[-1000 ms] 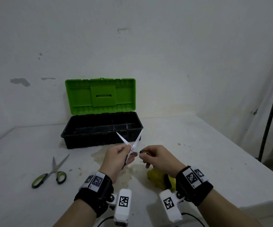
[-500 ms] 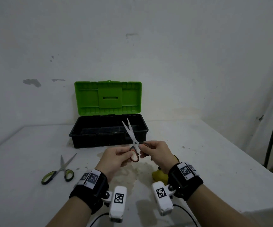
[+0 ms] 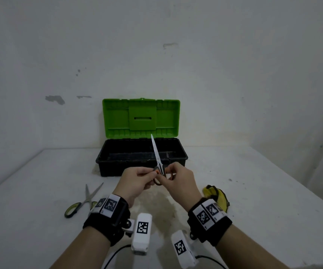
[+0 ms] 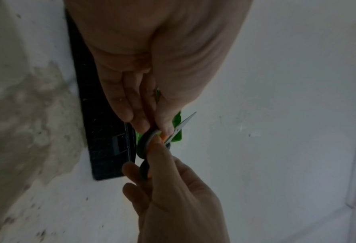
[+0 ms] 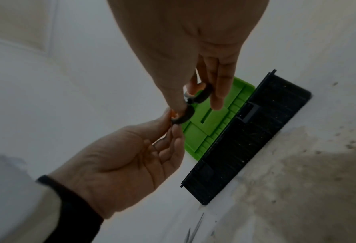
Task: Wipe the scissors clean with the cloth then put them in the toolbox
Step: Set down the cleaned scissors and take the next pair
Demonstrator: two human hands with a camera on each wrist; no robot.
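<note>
- The left hand (image 3: 135, 178) is raised above the counter (image 3: 253, 181) with its back turned up, and one handle loop of the scissors (image 3: 157, 164) is pinched between its thumb and curled fingers
- The right hand (image 3: 178, 178) is held just beside it, knuckles up, and the other handle loop is gripped by its curled fingers
- Both forearms are angled inward from the near edge, so that the two hands meet at the handles
- The scissors are held in the air with the blades together, pointed up and away, the tip seen against the toolbox (image 3: 143, 164)
- The toolbox is set on the counter beyond the hands, its green lid (image 3: 140, 118) stood open against the wall
- A yellow cloth (image 3: 217, 197) is left on the counter just right of the right wrist
- A second pair of scissors (image 3: 85, 200), green-handled, is laid flat on the counter to the left of the left wrist
</note>
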